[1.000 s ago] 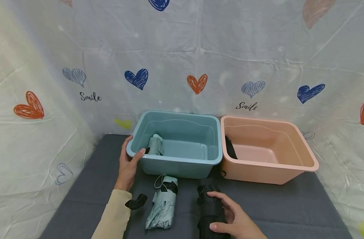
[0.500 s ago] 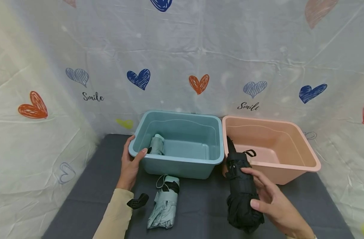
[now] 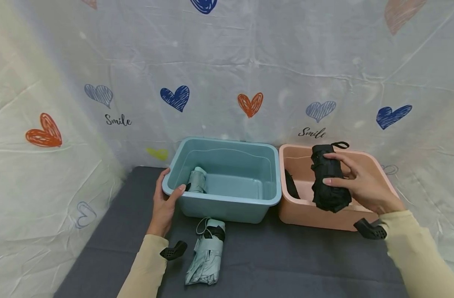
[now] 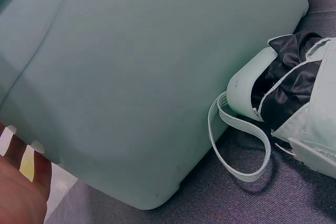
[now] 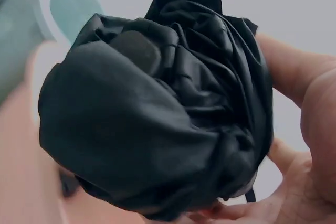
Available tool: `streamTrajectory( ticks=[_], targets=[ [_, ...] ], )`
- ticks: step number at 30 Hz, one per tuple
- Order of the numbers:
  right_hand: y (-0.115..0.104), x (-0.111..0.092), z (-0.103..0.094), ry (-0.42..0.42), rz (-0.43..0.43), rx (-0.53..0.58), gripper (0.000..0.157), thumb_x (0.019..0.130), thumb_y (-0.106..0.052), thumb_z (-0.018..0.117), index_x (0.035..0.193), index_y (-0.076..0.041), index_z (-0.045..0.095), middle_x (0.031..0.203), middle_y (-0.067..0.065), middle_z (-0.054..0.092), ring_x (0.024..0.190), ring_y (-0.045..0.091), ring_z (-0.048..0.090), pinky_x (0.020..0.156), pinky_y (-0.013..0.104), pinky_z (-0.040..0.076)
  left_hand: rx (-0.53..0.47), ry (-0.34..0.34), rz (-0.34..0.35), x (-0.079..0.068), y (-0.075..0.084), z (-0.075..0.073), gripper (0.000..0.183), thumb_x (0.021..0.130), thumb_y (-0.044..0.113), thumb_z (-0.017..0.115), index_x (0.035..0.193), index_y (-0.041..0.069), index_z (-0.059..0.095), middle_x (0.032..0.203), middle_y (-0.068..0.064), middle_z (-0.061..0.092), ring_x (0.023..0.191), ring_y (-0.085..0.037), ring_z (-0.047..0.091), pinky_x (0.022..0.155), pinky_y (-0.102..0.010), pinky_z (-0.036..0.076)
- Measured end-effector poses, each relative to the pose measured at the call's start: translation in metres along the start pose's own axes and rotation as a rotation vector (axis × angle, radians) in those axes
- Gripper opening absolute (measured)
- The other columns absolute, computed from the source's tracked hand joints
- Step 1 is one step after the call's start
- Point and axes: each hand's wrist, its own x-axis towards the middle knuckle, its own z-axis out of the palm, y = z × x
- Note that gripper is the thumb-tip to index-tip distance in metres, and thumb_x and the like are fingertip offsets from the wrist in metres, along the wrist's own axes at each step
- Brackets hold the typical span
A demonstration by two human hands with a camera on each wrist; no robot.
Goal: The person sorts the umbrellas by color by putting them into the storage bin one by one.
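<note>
My right hand (image 3: 361, 186) grips a folded black umbrella (image 3: 327, 178) above the pink bin (image 3: 312, 219). In the right wrist view its bunched fabric end (image 5: 142, 114) faces the camera, and a wrist loop hangs from the far end. My left hand (image 3: 163, 213) holds the near left corner of the blue bin (image 3: 219, 210), thumb over the rim and fingers along the outside. A folded pale green umbrella (image 3: 206, 258) lies on the table before the blue bin; its cord (image 4: 260, 145) shows close up in the left wrist view.
Inside the blue bin, a second pale green folded umbrella (image 3: 197, 181) lies at the left. A dark, partly hidden item (image 3: 291, 185) rests against the pink bin's left wall. Both bins stand side by side on the grey cloth (image 3: 271, 260), before a heart-printed curtain (image 3: 212, 74).
My right hand has lifted the black umbrella from the table's front and carried it right and forward, over the pink bin. The left hand keeps its hold on the blue bin.
</note>
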Motion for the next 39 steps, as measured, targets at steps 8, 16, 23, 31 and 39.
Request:
streamTrajectory(
  ticks=[8, 16, 23, 31, 39],
  targets=[
    [0.015, 0.044, -0.023, -0.043, 0.227, -0.180, 0.093, 0.087, -0.026, 0.083, 0.162, -0.022, 0.028, 0.156, 0.024, 0.037, 0.119, 0.030, 0.062, 0.093, 0.044, 0.054, -0.009, 0.000, 0.008, -0.001, 0.000, 0.000, 0.069, 0.101, 0.011, 0.063, 0.159, 0.027, 0.030, 0.154, 0.000, 0.035, 0.138, -0.025, 0.036, 0.106, -0.040, 0.031],
    [0.035, 0.073, -0.019, -0.133, 0.300, -0.240, 0.092, 0.088, -0.018, 0.081, 0.162, -0.014, 0.026, 0.164, 0.027, 0.010, 0.138, 0.050, 0.038, 0.100, 0.054, 0.048, -0.008, -0.004, 0.018, 0.000, -0.005, 0.000, 0.069, 0.100, 0.011, 0.064, 0.159, 0.029, 0.031, 0.154, -0.001, 0.035, 0.138, -0.025, 0.036, 0.106, -0.040, 0.031],
    [0.046, 0.084, -0.013, -0.170, 0.319, -0.256, 0.089, 0.088, -0.017, 0.082, 0.160, -0.010, 0.029, 0.155, 0.030, 0.023, 0.120, 0.041, 0.055, 0.089, 0.043, 0.056, -0.010, -0.002, 0.017, 0.001, -0.006, 0.000, 0.069, 0.100, 0.012, 0.065, 0.158, 0.029, 0.032, 0.154, -0.001, 0.035, 0.138, -0.025, 0.037, 0.106, -0.040, 0.031],
    [0.061, 0.089, -0.009, -0.187, 0.343, -0.220, 0.090, 0.087, -0.010, 0.082, 0.159, -0.007, 0.029, 0.145, 0.032, 0.031, 0.110, 0.037, 0.061, 0.085, 0.044, 0.057, -0.008, 0.002, 0.015, 0.001, -0.005, 0.000, 0.069, 0.100, 0.012, 0.065, 0.158, 0.030, 0.032, 0.153, 0.000, 0.035, 0.137, -0.024, 0.037, 0.106, -0.039, 0.031],
    [0.073, 0.088, -0.005, -0.168, 0.347, -0.293, 0.092, 0.081, -0.015, 0.087, 0.156, -0.006, 0.034, 0.147, 0.029, 0.028, 0.111, 0.039, 0.057, 0.086, 0.039, 0.055, -0.010, 0.000, 0.022, 0.002, -0.005, -0.001, 0.068, 0.100, 0.012, 0.064, 0.158, 0.029, 0.033, 0.153, -0.001, 0.036, 0.137, -0.025, 0.037, 0.105, -0.039, 0.032]
  ],
)
